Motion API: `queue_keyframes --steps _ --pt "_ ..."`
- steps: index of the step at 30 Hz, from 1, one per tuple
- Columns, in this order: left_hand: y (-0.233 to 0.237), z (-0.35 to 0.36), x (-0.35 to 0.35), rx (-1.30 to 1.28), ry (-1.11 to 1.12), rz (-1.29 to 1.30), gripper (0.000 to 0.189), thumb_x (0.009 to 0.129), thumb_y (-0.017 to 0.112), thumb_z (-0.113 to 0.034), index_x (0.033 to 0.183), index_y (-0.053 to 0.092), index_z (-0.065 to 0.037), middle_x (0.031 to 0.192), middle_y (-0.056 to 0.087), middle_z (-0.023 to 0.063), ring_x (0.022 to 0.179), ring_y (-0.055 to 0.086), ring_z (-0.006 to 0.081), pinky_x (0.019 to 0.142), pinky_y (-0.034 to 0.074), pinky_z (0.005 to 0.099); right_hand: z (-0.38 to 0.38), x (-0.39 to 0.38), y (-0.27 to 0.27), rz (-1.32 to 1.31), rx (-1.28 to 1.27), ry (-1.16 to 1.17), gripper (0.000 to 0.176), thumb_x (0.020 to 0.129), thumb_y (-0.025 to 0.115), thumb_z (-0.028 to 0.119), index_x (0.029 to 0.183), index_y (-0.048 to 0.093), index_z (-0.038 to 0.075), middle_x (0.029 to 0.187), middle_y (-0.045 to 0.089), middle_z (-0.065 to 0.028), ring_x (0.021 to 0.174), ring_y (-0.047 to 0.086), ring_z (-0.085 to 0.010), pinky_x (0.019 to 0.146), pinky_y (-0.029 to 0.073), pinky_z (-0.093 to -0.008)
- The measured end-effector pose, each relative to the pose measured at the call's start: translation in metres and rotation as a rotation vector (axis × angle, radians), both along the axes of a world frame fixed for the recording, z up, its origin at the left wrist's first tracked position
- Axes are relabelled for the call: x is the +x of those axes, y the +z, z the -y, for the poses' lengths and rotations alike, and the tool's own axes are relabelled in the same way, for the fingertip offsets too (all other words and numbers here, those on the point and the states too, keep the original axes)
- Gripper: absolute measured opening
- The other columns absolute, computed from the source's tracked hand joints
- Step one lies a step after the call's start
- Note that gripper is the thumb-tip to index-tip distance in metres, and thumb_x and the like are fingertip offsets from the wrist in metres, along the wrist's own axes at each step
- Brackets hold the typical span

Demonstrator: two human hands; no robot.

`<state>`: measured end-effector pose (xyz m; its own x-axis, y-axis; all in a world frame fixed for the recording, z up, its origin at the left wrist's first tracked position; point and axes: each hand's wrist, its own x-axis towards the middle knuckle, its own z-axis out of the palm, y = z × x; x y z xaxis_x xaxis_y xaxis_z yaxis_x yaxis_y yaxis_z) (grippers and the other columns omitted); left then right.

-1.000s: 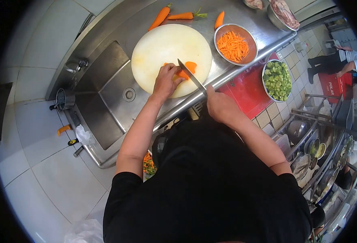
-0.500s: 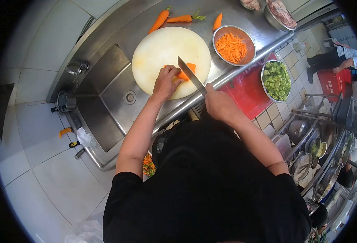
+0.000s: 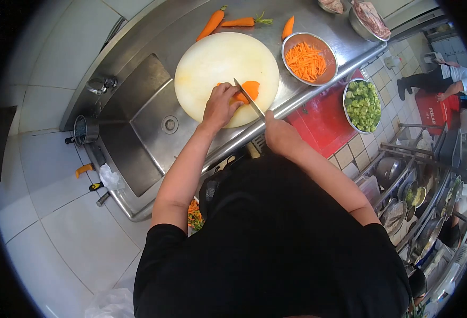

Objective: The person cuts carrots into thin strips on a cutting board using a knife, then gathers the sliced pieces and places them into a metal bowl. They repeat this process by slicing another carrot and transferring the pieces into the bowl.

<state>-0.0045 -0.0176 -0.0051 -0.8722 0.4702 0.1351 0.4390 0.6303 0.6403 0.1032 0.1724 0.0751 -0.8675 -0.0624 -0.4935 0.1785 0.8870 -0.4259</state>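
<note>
Single head-worn view, forward and down, cutting board near, edges seemingly warped

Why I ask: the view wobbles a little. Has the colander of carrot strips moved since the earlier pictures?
No. Against the sink drain, the colander sits in the same spot; only the whole view shifts slightly.

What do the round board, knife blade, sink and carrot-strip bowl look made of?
Round board: probably plastic, matte off-white; no wood grain shows.
Knife blade: metal, likely steel; thin, grey and smooth.
Sink: likely stainless steel, satin; grey with soft reflections.
Carrot-strip bowl: likely metal, shiny rim; orange tint inside may be reflection, so less certain.
</note>
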Motion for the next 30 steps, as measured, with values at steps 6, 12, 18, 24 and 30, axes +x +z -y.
queue_keyframes --steps 6,12,18,24,30 --pt "0.003 0.002 -0.002 0.013 -0.039 0.019 0.041 0.082 0.079 -0.016 0.118 0.064 -0.007 0.117 0.060 0.0099 0.112 0.057 0.0313 0.097 0.048 0.0394 -0.012 -0.003 0.015 -0.036 -0.017 -0.005 0.020 0.094 0.045 0.005 0.111 0.045 -0.005 0.087 0.067 -0.0327 0.088 0.068 -0.0467 0.079 0.053 -0.0563" --pt "0.003 0.000 -0.002 -0.002 -0.006 0.011 0.040 0.081 0.079 -0.015 0.117 0.065 -0.006 0.117 0.060 0.0096 0.112 0.057 0.0306 0.097 0.048 0.0395 -0.007 0.010 0.035 -0.093 -0.027 -0.008 0.020 0.094 0.045 0.005 0.110 0.045 -0.006 0.084 0.067 -0.0320 0.086 0.068 -0.0471 0.078 0.053 -0.0567" --pt "0.001 0.000 -0.002 -0.006 0.002 0.018 0.042 0.080 0.080 -0.016 0.118 0.065 -0.006 0.117 0.060 0.0096 0.113 0.057 0.0306 0.098 0.048 0.0394 -0.006 0.008 0.031 -0.062 0.012 0.034 0.022 0.092 0.046 0.004 0.112 0.045 -0.006 0.087 0.067 -0.0324 0.089 0.068 -0.0467 0.079 0.053 -0.0562" --pt "-0.004 0.000 0.000 0.020 0.002 -0.012 0.042 0.080 0.080 -0.015 0.117 0.064 -0.007 0.119 0.059 0.0094 0.112 0.057 0.0307 0.097 0.048 0.0392 0.001 0.000 -0.007 -0.029 0.021 0.007 0.022 0.093 0.043 0.003 0.113 0.045 -0.006 0.088 0.067 -0.0328 0.090 0.068 -0.0470 0.080 0.053 -0.0555" --pt "-0.003 0.001 -0.003 0.050 -0.018 0.002 0.039 0.082 0.078 -0.014 0.117 0.063 -0.007 0.117 0.059 0.0090 0.112 0.057 0.0303 0.096 0.048 0.0390 -0.012 -0.006 0.001 -0.058 0.005 0.017 0.020 0.095 0.043 0.005 0.112 0.044 -0.005 0.087 0.067 -0.0321 0.087 0.068 -0.0475 0.078 0.052 -0.0575"
